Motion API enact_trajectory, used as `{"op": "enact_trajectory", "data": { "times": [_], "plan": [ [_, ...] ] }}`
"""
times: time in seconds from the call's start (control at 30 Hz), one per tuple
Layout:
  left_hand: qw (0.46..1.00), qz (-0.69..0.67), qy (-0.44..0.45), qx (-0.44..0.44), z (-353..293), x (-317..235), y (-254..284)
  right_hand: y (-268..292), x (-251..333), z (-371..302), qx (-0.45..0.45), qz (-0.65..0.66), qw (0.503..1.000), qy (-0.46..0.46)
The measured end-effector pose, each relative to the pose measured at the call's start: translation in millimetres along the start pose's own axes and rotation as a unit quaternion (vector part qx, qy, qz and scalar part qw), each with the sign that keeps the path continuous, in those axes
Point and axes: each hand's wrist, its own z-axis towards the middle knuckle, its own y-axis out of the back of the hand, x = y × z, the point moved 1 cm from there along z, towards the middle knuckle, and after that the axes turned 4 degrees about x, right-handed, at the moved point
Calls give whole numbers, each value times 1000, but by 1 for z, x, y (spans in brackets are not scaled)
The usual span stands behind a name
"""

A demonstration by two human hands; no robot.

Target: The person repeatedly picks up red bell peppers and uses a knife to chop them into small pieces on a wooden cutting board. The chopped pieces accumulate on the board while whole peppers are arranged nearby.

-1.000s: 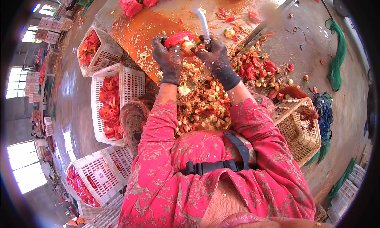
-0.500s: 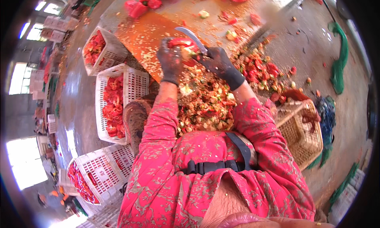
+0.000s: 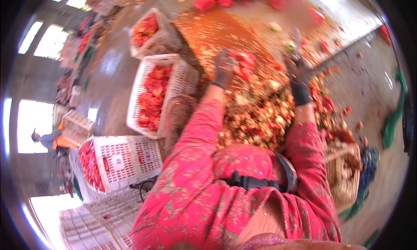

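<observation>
The left grip [image 3: 224, 70] has one red pepper [image 3: 244, 64], the right grip [image 3: 298, 75] has one knife [image 3: 298, 39], and three red-filled crates [image 3: 186, 81] stand further left.

Green netting [image 3: 393, 125] at right; bright window [image 3: 32, 115] far left; before it blurred figure [image 3: 48, 139], probably person

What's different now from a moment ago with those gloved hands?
The right grip, with the knife, has moved rightward, away from the red pepper. The view has swung too, so the scene sits farther right. The left grip still holds the pepper, and a white crate at left still holds red pieces.
</observation>
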Motion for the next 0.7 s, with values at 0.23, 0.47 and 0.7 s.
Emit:
{"op": "enact_trajectory", "data": {
  "times": [0.23,0.47,0.7],
  "plan": [
    [967,-172,172,-74,0,-23,-21,-30,31,-10,97,376,911,-140],
    [990,-35,133,-27,-18,-56,-43,-49,23,-15,129,181,963,-150],
    [988,141,-33,-55,-22,-60,-47,-50,-14,-12,83,136,980,-123]
  ]
}}
